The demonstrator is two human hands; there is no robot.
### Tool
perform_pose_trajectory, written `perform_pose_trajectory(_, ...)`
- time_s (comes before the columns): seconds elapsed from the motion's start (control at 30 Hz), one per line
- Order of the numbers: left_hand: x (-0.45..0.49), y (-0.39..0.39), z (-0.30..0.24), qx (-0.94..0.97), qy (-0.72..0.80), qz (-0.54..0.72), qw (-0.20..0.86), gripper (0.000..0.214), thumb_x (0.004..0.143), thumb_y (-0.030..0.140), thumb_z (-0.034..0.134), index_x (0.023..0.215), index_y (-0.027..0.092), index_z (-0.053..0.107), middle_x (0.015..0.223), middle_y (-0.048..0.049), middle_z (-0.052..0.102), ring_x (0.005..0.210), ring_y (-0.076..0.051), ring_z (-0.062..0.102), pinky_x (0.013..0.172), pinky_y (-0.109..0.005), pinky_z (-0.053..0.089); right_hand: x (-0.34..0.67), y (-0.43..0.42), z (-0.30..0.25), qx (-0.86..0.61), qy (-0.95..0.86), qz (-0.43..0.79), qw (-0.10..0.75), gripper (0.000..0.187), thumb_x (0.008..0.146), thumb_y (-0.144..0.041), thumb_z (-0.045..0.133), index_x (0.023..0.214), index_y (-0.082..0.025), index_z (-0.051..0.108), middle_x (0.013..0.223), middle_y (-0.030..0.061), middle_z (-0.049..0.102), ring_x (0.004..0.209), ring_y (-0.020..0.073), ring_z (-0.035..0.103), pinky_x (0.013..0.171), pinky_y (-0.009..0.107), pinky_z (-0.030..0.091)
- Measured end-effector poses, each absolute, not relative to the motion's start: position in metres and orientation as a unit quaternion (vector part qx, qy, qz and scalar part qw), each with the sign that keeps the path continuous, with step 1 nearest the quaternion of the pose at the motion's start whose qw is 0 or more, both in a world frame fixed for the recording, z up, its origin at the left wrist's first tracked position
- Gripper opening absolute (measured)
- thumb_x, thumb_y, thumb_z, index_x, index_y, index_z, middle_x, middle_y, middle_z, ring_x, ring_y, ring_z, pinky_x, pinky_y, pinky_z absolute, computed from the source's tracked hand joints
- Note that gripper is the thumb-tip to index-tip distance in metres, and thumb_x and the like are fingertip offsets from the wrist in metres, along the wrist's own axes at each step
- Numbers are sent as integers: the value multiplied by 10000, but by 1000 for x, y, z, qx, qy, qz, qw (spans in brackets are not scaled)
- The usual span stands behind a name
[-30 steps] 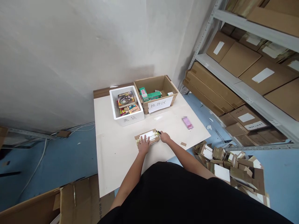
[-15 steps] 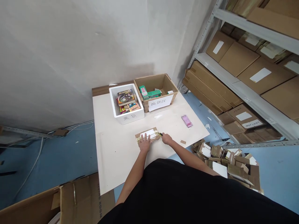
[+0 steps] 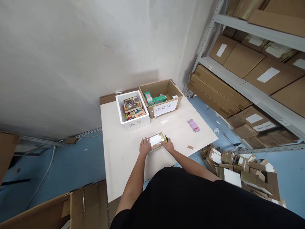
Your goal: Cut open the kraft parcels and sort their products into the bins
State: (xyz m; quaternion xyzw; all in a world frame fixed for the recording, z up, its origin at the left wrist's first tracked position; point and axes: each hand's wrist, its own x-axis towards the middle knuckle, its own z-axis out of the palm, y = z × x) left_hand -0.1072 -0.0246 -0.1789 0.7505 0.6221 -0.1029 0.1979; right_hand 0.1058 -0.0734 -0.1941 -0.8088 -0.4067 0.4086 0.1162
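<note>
Stockroom: metal shelving (image 3: 259,101) of cardboard boxes (image 3: 240,60)

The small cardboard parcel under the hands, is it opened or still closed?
Closed, as far as visible: the small cardboard parcel lies flat on the table, top intact with its white label, between the left hand and right hand.
</note>
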Motion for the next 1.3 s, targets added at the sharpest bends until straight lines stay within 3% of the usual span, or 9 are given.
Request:
perform_pose_trajectory(0.2, -107, -57, -178, 713, 651, -154, 208, 645, 983, 275, 407, 1615, 147, 423, 1514, -227, 556, 1349, -370, 555, 1079, -515, 480, 91, -18, -197, -826, -419, 364, 102, 724, 888, -575, 767, 1413, -203, 436, 1277, 162, 714, 1179, 308, 702, 878, 345, 529)
perform_pose_trajectory(0.33, -97, -77, -178, 752, 585, -143, 266, 534, 978, 199, 418, 1462, 313, 615, 1344, -98, 671, 1247, -253, 630, 1000, -363, 529, 106, 13, -187, -811, -465, 339, 110, 603, 953, -486, 714, 1414, -201, 450, 1243, 148, 731, 1157, 295, 709, 888, 331, 515)
perform_pose_trajectory(0.5, -75, -49, -175, 805, 537, -122, 220, 727, 899, 124, 537, 1599, 299, 449, 1673, -106, 418, 1521, -294, 399, 1099, -410, 497, 131, -22, -186, -823, -442, 321, 154, 613, 1005, -531, 604, 1484, -202, 410, 1292, 142, 722, 1190, 296, 698, 904, 331, 508)
perform_pose_trajectory(0.67, -57, -14, -183, 842, 457, -166, 232, 868, 889, 236, 606, 1680, 377, 278, 1805, -29, 133, 1660, -336, 73, 1253, -568, 310, 129, -102, -207, -807, -468, 348, 97, 747, 954, -592, 663, 1531, -194, 405, 1346, 175, 692, 1226, 336, 683, 939, 370, 501)
perform_pose_trajectory(0.83, -58, -34, -202, 787, 552, -185, 204, 854, 922, 354, 577, 1700, 342, 227, 1792, -121, 162, 1615, -434, 192, 1191, -655, 335, 131, -84, -210, -807, -466, 354, 78, 784, 895, -548, 757, 1522, -229, 411, 1343, 142, 695, 1218, 313, 685, 927, 352, 506)
perform_pose_trajectory(0.93, -55, -53, -203, 748, 608, -197, 180, 805, 933, 420, 599, 1670, 223, 342, 1670, -238, 399, 1499, -470, 387, 1149, -649, 380, 137, -34, -199, -813, -478, 322, 80, 795, 885, -476, 789, 1532, -230, 398, 1342, 137, 692, 1221, 300, 677, 945, 339, 498)
perform_pose_trajectory(1.03, -50, -60, -198, 752, 613, -169, 172, 665, 980, 468, 545, 1585, 197, 497, 1546, -235, 541, 1453, -430, 448, 1151, -605, 401, 143, -1, -189, -801, -493, 323, 107, 587, 1027, -430, 608, 1538, -221, 408, 1305, 125, 713, 1207, 271, 682, 953, 319, 493)
perform_pose_trajectory(1.13, -48, -58, -196, 770, 593, -141, 188, 609, 1025, 454, 468, 1610, 284, 461, 1691, -147, 403, 1563, -390, 319, 1205, -591, 359, 153, -1, -180, -797, -481, 340, 135, 472, 1118, -336, 378, 1577, -228, 382, 1217, 96, 746, 1100, 244, 723, 924, 305, 501)
perform_pose_trajectory(1.3, -51, -57, -209, 768, 582, -158, 216, 622, 1065, 433, 362, 1679, 341, 317, 1798, -61, 162, 1651, -360, 110, 1261, -623, 265, 175, -39, -172, -728, -527, 424, 108, 509, 1098, -264, 402, 1604, -308, 364, 1019, 16, 760, 717, 184, 731, 788, 266, 511)
